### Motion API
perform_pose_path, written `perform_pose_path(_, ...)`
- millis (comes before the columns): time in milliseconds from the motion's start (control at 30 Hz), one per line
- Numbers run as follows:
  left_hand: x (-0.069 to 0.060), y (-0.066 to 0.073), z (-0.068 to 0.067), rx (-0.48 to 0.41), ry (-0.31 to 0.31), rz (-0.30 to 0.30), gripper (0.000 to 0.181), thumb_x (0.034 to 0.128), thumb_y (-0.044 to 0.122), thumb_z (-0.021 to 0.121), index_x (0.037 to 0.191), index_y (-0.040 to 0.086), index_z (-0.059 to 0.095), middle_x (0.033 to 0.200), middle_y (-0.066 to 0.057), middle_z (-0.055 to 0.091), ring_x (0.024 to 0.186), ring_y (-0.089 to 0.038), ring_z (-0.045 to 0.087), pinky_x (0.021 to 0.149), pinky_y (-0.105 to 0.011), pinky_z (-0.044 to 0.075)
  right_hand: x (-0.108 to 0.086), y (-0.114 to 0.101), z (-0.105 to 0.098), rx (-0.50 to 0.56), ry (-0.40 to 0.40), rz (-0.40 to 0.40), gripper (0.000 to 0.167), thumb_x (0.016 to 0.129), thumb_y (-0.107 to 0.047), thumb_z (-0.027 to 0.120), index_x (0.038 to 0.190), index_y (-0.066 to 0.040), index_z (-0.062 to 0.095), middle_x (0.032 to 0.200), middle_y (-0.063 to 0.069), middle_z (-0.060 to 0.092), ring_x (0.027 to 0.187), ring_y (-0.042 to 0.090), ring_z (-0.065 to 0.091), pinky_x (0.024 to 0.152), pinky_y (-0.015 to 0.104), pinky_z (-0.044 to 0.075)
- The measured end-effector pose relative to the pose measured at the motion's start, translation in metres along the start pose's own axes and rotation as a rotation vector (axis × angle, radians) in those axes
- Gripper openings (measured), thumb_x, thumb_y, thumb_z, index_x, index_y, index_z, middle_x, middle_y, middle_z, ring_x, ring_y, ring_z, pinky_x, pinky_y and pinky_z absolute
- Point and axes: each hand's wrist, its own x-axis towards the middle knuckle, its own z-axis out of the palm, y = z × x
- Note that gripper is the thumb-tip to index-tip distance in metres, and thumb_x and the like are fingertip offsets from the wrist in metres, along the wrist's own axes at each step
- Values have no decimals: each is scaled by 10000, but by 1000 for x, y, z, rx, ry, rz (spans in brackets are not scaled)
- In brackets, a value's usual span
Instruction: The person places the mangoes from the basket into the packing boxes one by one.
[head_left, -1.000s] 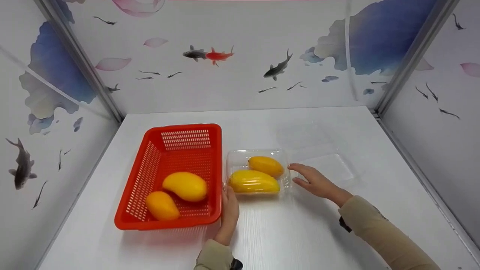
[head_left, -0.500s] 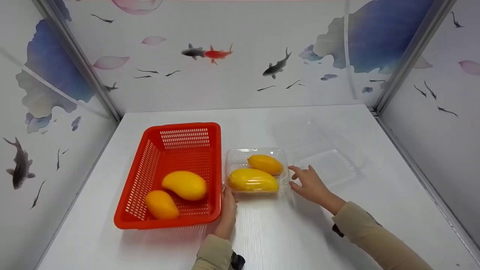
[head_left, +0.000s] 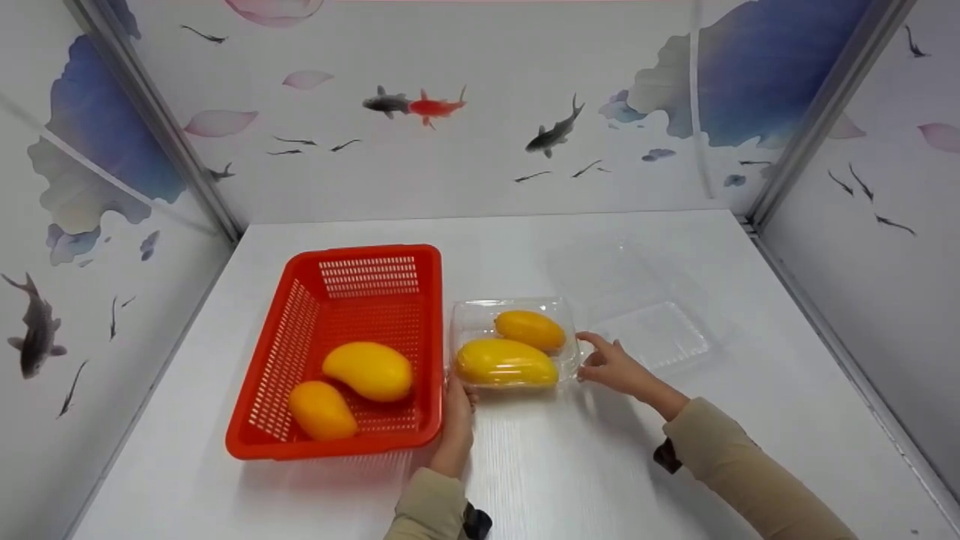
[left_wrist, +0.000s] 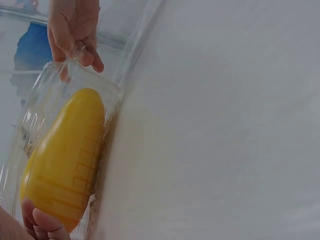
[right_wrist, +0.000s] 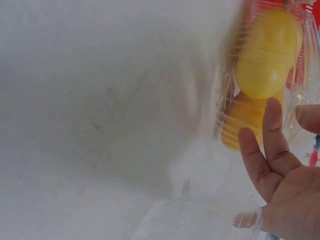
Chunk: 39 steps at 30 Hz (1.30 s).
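Note:
A clear plastic clamshell container (head_left: 471,319) stands at the middle of the table with two mangoes inside. The larger yellow mango (head_left: 506,363) lies nearer the person; the smaller orange-yellow mango (head_left: 529,330) is behind it. My left hand (head_left: 456,424) holds the container's near left side, beside the basket; its curled fingertips (left_wrist: 47,222) show in the left wrist view. At the opposite side, my right hand (head_left: 622,371) pinches the container's edge between thumb and fingers. In the right wrist view, two fingers (right_wrist: 275,130) of that hand reach along the container wall.
Left of the container, a red plastic basket (head_left: 330,452) holds a yellow mango (head_left: 369,372) and an orange mango (head_left: 322,410). Another clear container (head_left: 660,337) lies unfolded at right on the white table (head_left: 540,480). Printed panels (head_left: 480,180) wall the table's back and sides.
My right hand has drawn in slightly, its fingers bending onto the container's right edge. The left hand has stayed nearly in place, and the mangoes have not moved.

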Motion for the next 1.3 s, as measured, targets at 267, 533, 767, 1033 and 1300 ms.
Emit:
perform_pose_path(267, -2, -2, 0, -10, -19, 45, 320, 966, 170, 346, 683, 84, 469, 598, 18, 466, 530, -111, 413, 500, -201, 359, -2, -3, -1, 47, -15, 30, 631, 867, -142, 563, 1406, -55, 247, 865, 90, 652, 935, 252, 567, 1066, 594, -31)
perform_pose_path(533, -4, -2, -1, -33, -23, 74, 350, 982, 203, 354, 680, 76, 478, 587, 19, 458, 518, -107, 405, 503, -211, 358, -3, -5, 0, 48, -28, 34, 627, 878, -160, 549, 1412, -68, 235, 834, 65, 617, 814, 236, 526, 826, 377, 429)
perform_pose_path(767, 9, -17, -1, -43, -18, 148, 401, 978, 285, 350, 664, 89, 504, 584, -3, 488, 507, -97, 408, 476, -218, 344, -1, -6, 1, 55, -26, 48, 639, 866, -158, 554, 1416, -71, 240, 837, 60, 609, 816, 243, 534, 800, 362, 441)
perform_pose_path(1033, -5, -3, -10, 112, -61, 75, 331, 936, 198, 358, 734, 15, 547, 617, -39, 540, 486, -90, 445, 450, -200, 377, 0, -1, 2, 52, -19, 31, 645, 878, -167, 558, 1423, -52, 235, 844, 64, 630, 805, 233, 548, 793, 360, 457)
perform_pose_path(1300, -24, 6, -23, 702, -465, 27, 561, 926, 429, 441, 1267, -16, 409, 936, -140, 613, 744, -247, 602, 653, -318, 512, -2, 2, -1, 69, 4, -15, 647, 865, -162, 581, 1414, -33, 264, 884, 73, 634, 833, 247, 568, 782, 335, 461)
